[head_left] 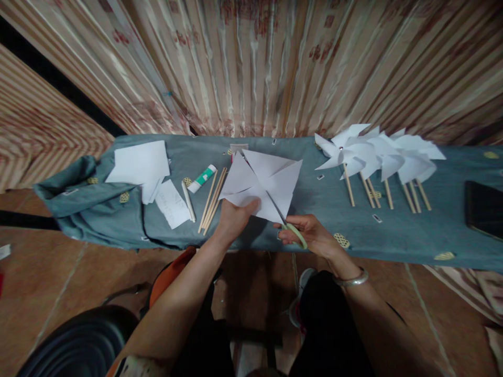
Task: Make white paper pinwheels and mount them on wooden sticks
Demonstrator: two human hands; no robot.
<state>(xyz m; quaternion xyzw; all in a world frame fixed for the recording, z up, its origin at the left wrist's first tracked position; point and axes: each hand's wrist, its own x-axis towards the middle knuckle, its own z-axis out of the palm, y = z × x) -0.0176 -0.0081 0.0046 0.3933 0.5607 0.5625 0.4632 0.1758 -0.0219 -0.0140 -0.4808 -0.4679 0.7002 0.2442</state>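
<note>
- left hand [234,215] pinches the creased white paper square [263,188], near edge of surface [412,230]
- right hand [310,234] grips green-handled scissors [293,230], blades in the paper's corner

matt white paper square [262,183], wooden sticks [212,198], blue-grey cloth [393,230], glossy curtain [251,63]

Cloth-covered blue-grey surface [393,238]: the left third was crowded. A loose stack of white paper sheets [137,165], a white glue stick with green cap [202,178] and a bundle of thin wooden sticks [212,201] lay close together, with narrow gaps only.

The centre was blocked by the creased white paper square [263,183], gripped by the left hand [236,217], and by the green-handled scissors [295,233] gripped in the right hand [310,235].

- An open strip of cloth lay between the square and the row of white paper pinwheels on wooden sticks [377,154].
- A second bare patch lay between the pinwheels and the dark flat rectangular device [483,209].
- The striped beige curtain [251,63] closed off the far side.
</note>
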